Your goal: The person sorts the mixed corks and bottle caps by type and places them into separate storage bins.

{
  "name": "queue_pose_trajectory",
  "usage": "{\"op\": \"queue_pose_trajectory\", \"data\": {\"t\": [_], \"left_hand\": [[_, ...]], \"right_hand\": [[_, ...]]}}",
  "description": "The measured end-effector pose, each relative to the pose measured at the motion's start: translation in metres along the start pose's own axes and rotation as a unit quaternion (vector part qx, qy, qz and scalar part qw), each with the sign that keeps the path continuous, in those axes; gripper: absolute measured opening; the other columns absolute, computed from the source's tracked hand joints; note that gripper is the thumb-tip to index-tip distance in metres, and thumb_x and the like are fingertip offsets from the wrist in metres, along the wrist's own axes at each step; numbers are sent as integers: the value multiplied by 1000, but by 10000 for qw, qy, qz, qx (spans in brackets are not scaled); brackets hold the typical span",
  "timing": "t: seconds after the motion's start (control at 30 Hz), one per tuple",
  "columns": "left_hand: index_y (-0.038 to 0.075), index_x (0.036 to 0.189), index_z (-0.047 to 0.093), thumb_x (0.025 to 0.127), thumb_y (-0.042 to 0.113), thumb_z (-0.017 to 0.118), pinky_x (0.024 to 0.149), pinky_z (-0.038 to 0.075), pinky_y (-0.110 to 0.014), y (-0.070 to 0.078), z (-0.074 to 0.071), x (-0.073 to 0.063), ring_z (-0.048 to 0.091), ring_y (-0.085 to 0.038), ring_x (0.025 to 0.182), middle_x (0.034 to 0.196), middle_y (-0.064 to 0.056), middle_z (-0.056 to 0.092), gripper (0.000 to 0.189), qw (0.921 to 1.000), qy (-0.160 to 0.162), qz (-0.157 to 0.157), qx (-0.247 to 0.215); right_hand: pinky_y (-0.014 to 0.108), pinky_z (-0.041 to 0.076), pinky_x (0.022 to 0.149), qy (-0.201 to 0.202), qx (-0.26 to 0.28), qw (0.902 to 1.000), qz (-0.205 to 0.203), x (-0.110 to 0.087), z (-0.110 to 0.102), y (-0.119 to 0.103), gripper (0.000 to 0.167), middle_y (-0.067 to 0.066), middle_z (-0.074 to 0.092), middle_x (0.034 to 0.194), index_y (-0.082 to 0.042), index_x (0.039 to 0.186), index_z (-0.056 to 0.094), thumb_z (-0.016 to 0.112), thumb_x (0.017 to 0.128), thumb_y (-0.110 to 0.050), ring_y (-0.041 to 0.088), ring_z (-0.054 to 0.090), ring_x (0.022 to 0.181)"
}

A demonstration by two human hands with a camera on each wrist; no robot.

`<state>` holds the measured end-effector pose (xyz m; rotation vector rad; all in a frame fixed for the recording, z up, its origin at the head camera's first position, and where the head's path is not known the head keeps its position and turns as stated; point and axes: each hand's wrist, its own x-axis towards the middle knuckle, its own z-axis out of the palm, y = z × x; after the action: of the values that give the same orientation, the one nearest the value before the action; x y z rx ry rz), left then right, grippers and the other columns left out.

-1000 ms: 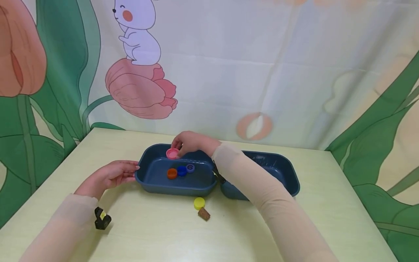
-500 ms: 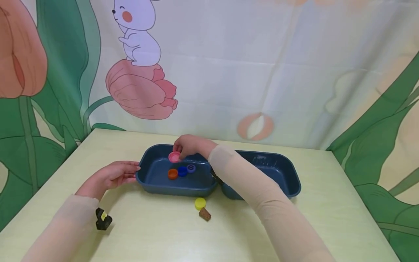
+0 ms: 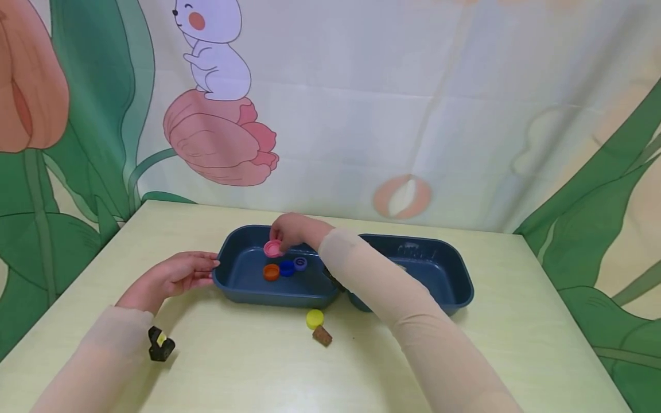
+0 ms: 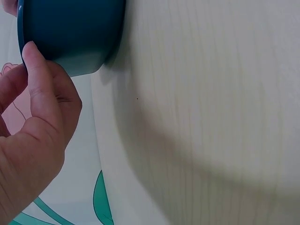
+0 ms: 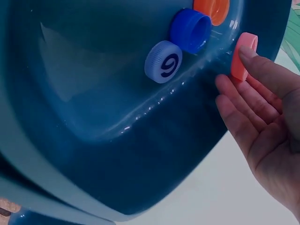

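My right hand (image 3: 294,228) pinches a pink bottle cap (image 3: 272,248) above the back left part of the left dark blue tray (image 3: 279,299). In the right wrist view the pink cap stands on edge between thumb and fingers, near the tray wall. On the tray floor lie an orange cap (image 3: 271,272), a blue cap (image 3: 287,268) and a pale purple cap (image 5: 163,62) with a dark numeral, close together. My left hand (image 3: 181,273) holds the left end of this tray, with fingertips at the rim in the left wrist view.
A second dark blue tray (image 3: 462,287) stands to the right, partly hidden by my right sleeve. In front of the trays, a yellow cap (image 3: 315,319) and a cork (image 3: 322,336) lie on the pale table (image 3: 248,367). A printed cloth (image 3: 330,115) hangs behind.
My right hand has lowered slightly with the pink cap, and its forearm has shifted a little left. The left hand still holds the tray's end.
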<state>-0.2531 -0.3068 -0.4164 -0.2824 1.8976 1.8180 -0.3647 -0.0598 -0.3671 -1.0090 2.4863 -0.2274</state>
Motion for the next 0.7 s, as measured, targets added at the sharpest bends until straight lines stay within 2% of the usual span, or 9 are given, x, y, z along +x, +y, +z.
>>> {"op": "queue_pose_trajectory", "data": {"t": [0.17,0.3,0.53,0.7], "left_hand": [[-1,138,45,107,11,50,74,62,-17,-1,-1,0,68,-3,74,83,7,70,34,9999,19,-41,-119],[2,131,49,107,11,50,74,62,-17,-2,-2,0,69,-3,73,83,6,70,26,9999,1,-31,-159],[-3,140,43,107,11,49,74,62,-17,-2,-2,-1,69,-3,74,84,6,71,37,9999,-7,-17,-119],[0,136,46,107,11,50,75,62,-17,0,-2,-1,69,-3,74,84,6,71,32,9999,3,-48,-152]], "right_hand": [[26,56,95,36,-170,9998,137,5,6,-1,28,8,70,122,-8,124,69,72,96,-15,18,58,100],[27,56,95,-20,-232,9995,221,7,8,-2,28,8,70,120,-8,123,70,72,96,-15,18,58,99],[28,56,97,-115,-277,9992,277,8,10,-3,30,8,71,121,-8,125,70,72,96,-17,17,59,98],[28,56,94,-88,-426,9985,343,7,11,-4,28,8,71,118,-8,122,71,72,97,-18,18,58,96]]}}
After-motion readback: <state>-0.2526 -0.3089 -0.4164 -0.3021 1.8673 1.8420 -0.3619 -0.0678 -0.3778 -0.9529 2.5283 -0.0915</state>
